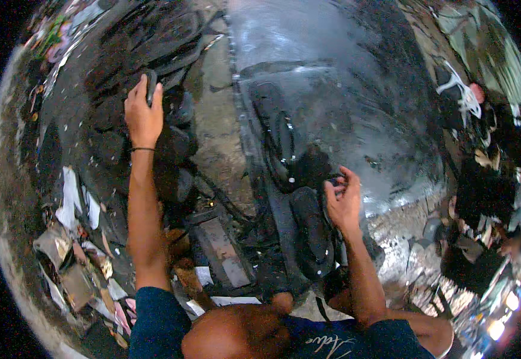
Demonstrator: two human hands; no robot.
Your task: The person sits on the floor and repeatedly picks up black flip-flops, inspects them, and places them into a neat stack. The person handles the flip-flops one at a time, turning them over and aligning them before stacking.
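Note:
At the far left, my left hand reaches over a heap of dark rubber-like pieces. Its thumb and fingers close on a narrow black piece, perhaps a sole, standing on edge. My right hand is closer to my body, fingers curled and pinched on something small and dark that I cannot make out. Just left of that hand lies a black sole-shaped piece, like a sandal. Another black sole-shaped piece rests farther off on the dark, shiny sheet.
A dark box-like block with a greyish strip lies before my legs. Paper and cardboard scraps litter the lower left. White cord and mixed scraps lie on the right. A bare ground strip parts heap and sheet.

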